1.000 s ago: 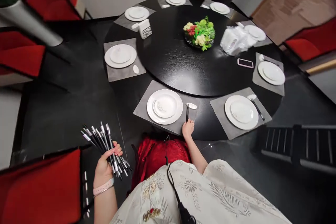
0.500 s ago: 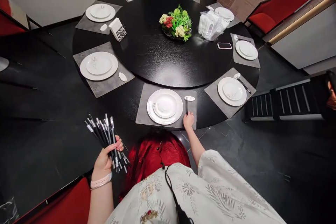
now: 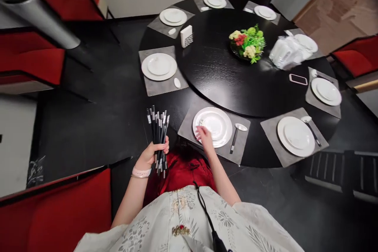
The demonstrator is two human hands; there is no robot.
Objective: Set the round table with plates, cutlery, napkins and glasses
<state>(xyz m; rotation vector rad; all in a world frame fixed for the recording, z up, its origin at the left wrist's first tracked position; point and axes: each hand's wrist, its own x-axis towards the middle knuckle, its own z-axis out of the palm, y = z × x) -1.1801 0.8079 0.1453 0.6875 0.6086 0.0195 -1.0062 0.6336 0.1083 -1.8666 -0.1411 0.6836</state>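
Note:
My left hand [image 3: 156, 151] is wrapped round a bundle of black chopsticks [image 3: 160, 126] with silver ends, held left of the table's near edge. Over the left part of the nearest white plates [image 3: 217, 141] hovers my right hand [image 3: 204, 137], slightly blurred, its fingers loosely apart and holding nothing. A pair of chopsticks [image 3: 234, 139] lies right of those plates on a grey placemat [image 3: 242, 153]. Their upper tips rest at a small white spoon rest [image 3: 241, 127].
More settings ring the round black table [image 3: 206, 75]. A flower arrangement [image 3: 249, 43], a napkin holder [image 3: 187, 36], plastic-wrapped items [image 3: 286, 52] and a phone [image 3: 298, 79] stand or lie on its raised centre. A red chair [image 3: 67, 208] is at lower left.
My right hand has let go of the chopsticks beside the nearest plates and moved left above the plates. The view has turned left. My left hand still grips the bundle.

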